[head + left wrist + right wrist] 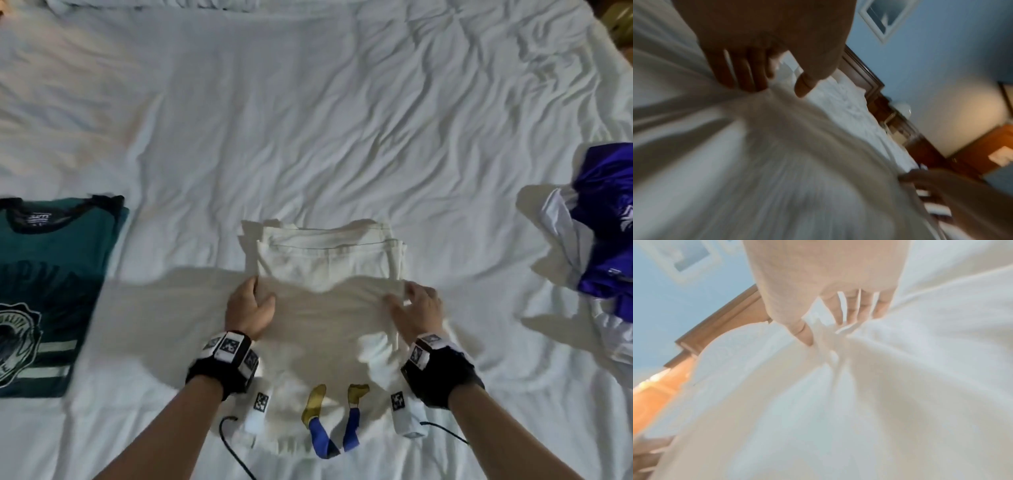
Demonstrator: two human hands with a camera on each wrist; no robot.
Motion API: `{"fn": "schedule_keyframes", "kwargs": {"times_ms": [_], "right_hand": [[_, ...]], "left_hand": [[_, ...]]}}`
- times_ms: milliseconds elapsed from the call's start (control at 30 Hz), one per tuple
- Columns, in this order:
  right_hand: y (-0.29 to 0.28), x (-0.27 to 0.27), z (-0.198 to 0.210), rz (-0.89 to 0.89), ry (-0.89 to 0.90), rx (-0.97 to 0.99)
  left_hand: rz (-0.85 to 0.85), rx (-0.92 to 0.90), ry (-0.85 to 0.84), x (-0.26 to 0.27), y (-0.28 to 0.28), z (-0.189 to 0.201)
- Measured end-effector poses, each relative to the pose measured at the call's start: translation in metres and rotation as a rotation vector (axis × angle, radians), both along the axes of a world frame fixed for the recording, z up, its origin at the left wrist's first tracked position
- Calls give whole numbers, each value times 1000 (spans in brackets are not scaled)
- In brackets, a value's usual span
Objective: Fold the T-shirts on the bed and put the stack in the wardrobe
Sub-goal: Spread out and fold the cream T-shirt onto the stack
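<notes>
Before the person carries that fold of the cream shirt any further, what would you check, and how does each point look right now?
1. Left hand has hold of the cream T-shirt's edge: ok, fingers curled into the cloth in the left wrist view.
2. Right hand has the opposite edge: ok, thumb and fingers pinch cloth.
3. Both hands level: ok.
4. Side folds stay tucked in: cannot tell, partly hidden.
5. Room on the bed sheet ahead: ok.
6. Green T-shirt and purple garment lie apart from the fold: ok.
</notes>
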State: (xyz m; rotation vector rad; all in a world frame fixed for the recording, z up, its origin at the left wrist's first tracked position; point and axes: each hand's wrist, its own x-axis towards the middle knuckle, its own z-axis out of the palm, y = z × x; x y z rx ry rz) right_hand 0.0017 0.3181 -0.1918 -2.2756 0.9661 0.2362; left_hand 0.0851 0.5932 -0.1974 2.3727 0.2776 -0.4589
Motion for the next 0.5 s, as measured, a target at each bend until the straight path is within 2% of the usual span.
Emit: {"fn": "schedule_keyframes", "kwargs": {"times_ms": [133, 267, 367, 433, 500], "right_hand": [[-15, 43, 6, -210, -54, 254], [-28, 73, 6, -226, -102, 517], [-29, 97, 27, -184, -282, 545], [-28, 118, 64, -199, -473, 606], [-30, 139, 108, -183, -720, 766]], "left_hand": [[70, 12, 140, 54, -19, 3], [134, -160, 107, 75, -28, 9], [226, -391, 17, 92, -34, 40], [307, -597, -109, 112, -34, 76], [288, -815, -248, 132, -34, 121]]}}
